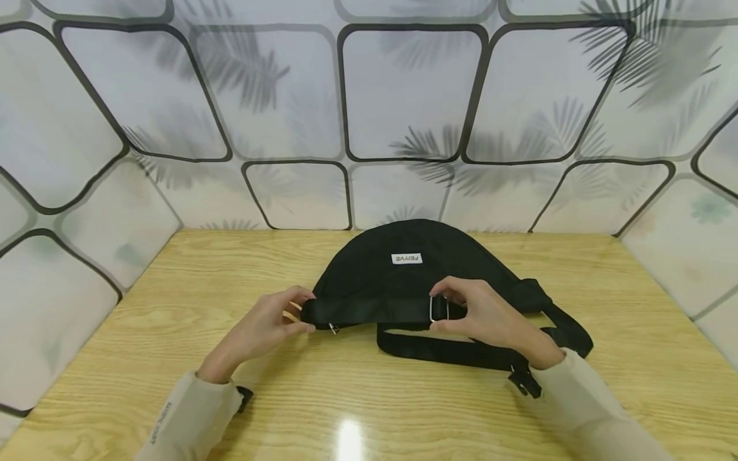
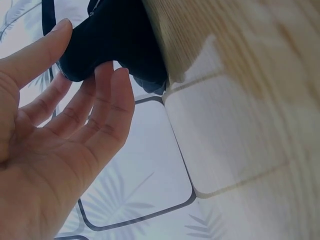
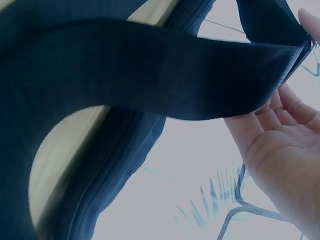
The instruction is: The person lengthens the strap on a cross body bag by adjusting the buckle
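A black crossbody bag [image 1: 415,282], domed at the far side, lies on the table with a white label [image 1: 407,258] that reads upside down. Along its near edge runs a wide black strap [image 1: 369,312]. At the bag's left corner, my left hand [image 1: 262,330] pinches the black fabric between thumb and fingers; the left wrist view shows the fabric end [image 2: 82,52] there. My right hand [image 1: 484,314] grips the strap at a rectangular metal slider [image 1: 431,308], thumb below and fingers above. In the right wrist view the strap [image 3: 150,65] curves up to those fingers.
A loose strap loop [image 1: 444,351] lies on the near side and right of the bag. A black plastic buckle [image 1: 524,382] sits by the right sleeve [image 1: 582,397]. Under everything is a wood-grain table [image 1: 288,410], with patterned panels [image 1: 409,96] at the back and sides.
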### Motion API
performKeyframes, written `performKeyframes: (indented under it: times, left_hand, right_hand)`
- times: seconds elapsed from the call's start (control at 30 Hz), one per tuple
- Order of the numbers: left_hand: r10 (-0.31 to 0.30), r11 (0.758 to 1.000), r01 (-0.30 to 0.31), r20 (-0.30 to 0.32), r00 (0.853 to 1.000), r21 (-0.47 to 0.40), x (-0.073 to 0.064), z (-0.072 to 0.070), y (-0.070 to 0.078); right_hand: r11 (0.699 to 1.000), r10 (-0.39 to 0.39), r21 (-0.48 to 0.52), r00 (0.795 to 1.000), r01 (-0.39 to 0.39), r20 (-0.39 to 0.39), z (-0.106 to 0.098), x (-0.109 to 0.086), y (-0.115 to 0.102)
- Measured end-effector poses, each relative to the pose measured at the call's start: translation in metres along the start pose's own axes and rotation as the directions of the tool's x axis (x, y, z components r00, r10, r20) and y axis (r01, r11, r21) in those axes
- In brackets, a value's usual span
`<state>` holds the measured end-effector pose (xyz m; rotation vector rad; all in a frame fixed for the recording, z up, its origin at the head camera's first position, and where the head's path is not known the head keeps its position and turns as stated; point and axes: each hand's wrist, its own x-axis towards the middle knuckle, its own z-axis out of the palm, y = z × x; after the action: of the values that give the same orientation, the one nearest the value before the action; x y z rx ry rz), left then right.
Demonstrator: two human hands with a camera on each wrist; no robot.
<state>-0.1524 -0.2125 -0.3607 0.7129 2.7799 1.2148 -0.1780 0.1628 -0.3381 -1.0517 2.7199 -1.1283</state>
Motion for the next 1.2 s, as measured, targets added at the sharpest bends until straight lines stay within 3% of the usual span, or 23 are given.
performKeyframes:
  times: [0.37,0.57,0.7,0.87,1.2]
  left_hand:
    - [0.024,1.0,-0.024,0.01,1.0,-0.011,0.002,0.001,0.001]
    - [0.042,0.999,-0.043,0.042,0.998,0.025,0.003,0.001,0.008]
    - [0.092,0.992,-0.094,0.033,0.995,0.086,0.004,-0.001,0.019]
    - [0.168,0.979,-0.172,0.048,0.985,0.111,0.021,0.005,0.039]
    - [0.243,0.97,-0.243,0.104,0.965,-0.012,0.055,0.029,0.07]
  right_hand:
    - [0.998,0.02,0.06,0.997,-0.025,0.08,-0.004,-0.01,0.01]
    - [0.998,0.011,0.065,0.999,-0.013,0.034,-0.007,-0.013,0.014]
    - [0.999,-0.002,0.038,1.0,0.002,0.015,-0.006,-0.012,0.016]
    - [0.999,-0.015,0.039,1.0,0.015,0.011,-0.004,-0.01,0.014]
    - [0.998,-0.014,0.055,1.0,0.014,0.008,-0.005,-0.005,0.002]
